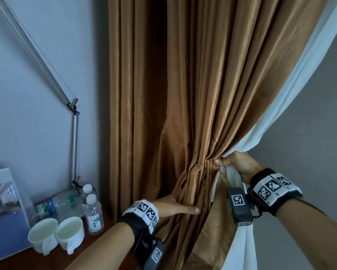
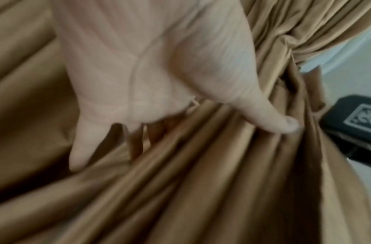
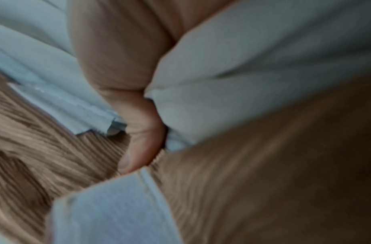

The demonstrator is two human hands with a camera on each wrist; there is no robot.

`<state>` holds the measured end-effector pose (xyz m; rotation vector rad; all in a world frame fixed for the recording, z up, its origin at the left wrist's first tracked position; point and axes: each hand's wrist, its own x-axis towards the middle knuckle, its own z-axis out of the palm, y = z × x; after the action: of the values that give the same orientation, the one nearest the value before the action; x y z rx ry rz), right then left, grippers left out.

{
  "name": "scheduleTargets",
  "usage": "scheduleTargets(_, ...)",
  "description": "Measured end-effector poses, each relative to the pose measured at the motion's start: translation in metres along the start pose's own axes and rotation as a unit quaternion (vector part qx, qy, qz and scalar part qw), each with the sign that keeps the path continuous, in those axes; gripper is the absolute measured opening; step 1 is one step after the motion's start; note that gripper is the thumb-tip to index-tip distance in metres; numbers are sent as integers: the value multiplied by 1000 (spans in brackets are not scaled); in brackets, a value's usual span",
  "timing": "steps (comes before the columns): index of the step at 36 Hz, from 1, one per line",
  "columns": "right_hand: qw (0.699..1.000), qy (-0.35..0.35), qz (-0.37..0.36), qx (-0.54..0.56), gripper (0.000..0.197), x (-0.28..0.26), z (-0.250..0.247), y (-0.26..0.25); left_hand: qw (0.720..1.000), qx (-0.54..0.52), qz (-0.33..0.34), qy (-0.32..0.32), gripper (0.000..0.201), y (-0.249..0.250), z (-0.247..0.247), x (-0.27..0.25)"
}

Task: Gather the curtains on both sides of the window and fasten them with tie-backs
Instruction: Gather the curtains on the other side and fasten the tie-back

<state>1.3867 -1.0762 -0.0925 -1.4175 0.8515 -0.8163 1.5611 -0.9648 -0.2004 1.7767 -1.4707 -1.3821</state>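
Because the task is to gather and tie, the scene reads as follows, largest thing first.

Curtain: the brown curtain (image 1: 193,84) hangs at the middle, far from the viewer, drawn into a waist at the right so a tie-back could go round it; the cloth is finely ribbed with a slight sheen and falls in long soft folds.
Lining: a white lining (image 1: 292,94) runs along the curtain's right edge, plain and matte, caught in the same bunch.
Right hand: the right hand (image 1: 236,164) grips the bunched brown and white cloth, thumb wrapped over it, holding the gather together.
Left hand: the left hand (image 1: 173,206) lies flat with fingers straight, pressing the lower folds rightward toward the bunch.
Tie-back: none can be seen.
Cups: two white paper cups (image 1: 56,234) stand on the near left table, apart from the work.
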Motion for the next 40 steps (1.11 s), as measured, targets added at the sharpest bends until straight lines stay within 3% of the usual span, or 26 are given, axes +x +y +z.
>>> scheduleTargets(3,1000,0,-4,-10,43,3,-2,0,999,-30,-24,4,80,14,-30,-7)
scheduleTargets(5,1000,0,-10,-21,35,5,-2,0,995,-78,-10,62,93,33,-56,-14)
scheduleTargets(8,1000,7,-4,-27,33,9,0,0,974,-129,69,173,98,69,-94,-25)
scheduleTargets(11,999,-3,18,-41,30,11,2,-6,944,-113,129,282,120,101,-119,-29)
scheduleTargets(13,998,-13,43,-54,28,13,3,-12,934,-108,147,307,115,115,-125,-27)
scheduleTargets(17,994,-28,88,-61,26,19,4,-17,929,-166,169,284,80,123,-114,-14)
scheduleTargets(21,994,-9,96,-44,32,20,4,-15,930,-245,166,218,102,113,-89,3)
scheduleTargets(25,996,-5,88,-26,35,19,4,-12,915,-285,163,235,111,113,-69,5)
scheduleTargets(30,999,2,36,-13,39,11,9,-8,928,-267,154,210,106,107,-28,-7)
scheduleTargets(33,1000,11,8,-11,39,6,12,-3,936,-244,141,212,87,101,-15,0)
scheduleTargets(35,1000,12,18,0,34,4,11,-2,935,-235,148,218,82,99,-13,0)
scheduleTargets(39,999,-11,39,2,38,2,11,-3,935,-265,124,202,99,80,-5,7)
scheduleTargets(40,999,-14,45,-2,38,2,11,-3,934,-265,105,216,88,69,-3,14)
